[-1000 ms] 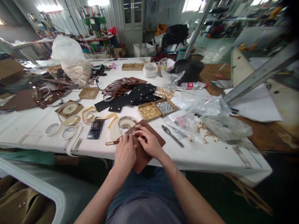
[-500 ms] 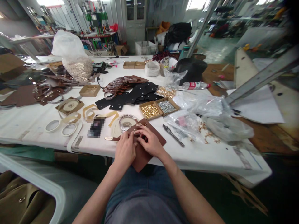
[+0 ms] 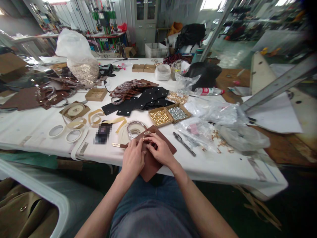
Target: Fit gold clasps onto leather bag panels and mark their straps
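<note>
A brown leather bag panel [image 3: 152,168] lies at a slant over the table's front edge, its lower corner above my lap. A plastic-wrapped handle [image 3: 129,129] loops from its upper side, and gold metal fittings [image 3: 149,133] sit near its top. My left hand [image 3: 134,154] presses bent fingers on the panel beside the fittings. From under it a thin brown strap with a gold end plate [image 3: 116,144] sticks out to the left. My right hand [image 3: 159,149] curls over the panel, thumb and fingers close together at the fittings. The small part between the fingertips is mostly hidden.
Behind the panel stand boxes of gold rivets [image 3: 159,118] and silver rivets [image 3: 177,113]. A dark metal punch-like tool [image 3: 184,144] lies to the right, near plastic bags [image 3: 244,136]. Tape rolls [image 3: 73,135] and a phone-like dark object [image 3: 103,132] lie left. Black strips [image 3: 138,101] are piled behind.
The view has shifted slightly. My right fingers have moved a little lower, so the gold fittings show more. Both hands stay on the panel.
</note>
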`<state>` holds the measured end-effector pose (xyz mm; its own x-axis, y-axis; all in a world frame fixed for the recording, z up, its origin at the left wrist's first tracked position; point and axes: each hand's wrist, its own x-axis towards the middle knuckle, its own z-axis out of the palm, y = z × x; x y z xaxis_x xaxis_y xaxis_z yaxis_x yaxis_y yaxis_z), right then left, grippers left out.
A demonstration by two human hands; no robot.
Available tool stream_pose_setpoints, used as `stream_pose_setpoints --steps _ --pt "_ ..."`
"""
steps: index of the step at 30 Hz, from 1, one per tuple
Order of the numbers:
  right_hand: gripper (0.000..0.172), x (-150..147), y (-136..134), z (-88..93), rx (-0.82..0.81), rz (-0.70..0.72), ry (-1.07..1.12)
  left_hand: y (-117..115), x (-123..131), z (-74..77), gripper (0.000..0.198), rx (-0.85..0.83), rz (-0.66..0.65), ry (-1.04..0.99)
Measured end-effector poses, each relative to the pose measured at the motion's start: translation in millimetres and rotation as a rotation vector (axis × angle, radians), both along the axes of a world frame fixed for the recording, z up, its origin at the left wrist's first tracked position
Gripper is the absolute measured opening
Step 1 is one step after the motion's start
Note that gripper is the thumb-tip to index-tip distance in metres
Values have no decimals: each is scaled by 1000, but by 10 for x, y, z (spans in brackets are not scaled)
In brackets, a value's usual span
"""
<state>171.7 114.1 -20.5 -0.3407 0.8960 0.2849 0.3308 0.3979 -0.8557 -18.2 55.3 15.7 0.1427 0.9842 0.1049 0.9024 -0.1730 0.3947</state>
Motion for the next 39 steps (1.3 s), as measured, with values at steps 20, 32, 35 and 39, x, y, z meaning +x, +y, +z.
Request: stream_pose_setpoints --steps 20,32,35,39 --pt "33 -12 47 -6 -26 -21 24 -5 30 -1 59 19 23 55" --pt "33 -40 74 18 -13 -11 16 2 80 -1 60 27 43 69" --pt "34 -56 103 0 30 -21 -7 4 95 6 59 26 50 72" --pt "38 -72 137 -9 66 -14 -43 0 124 26 58 21 64 71"
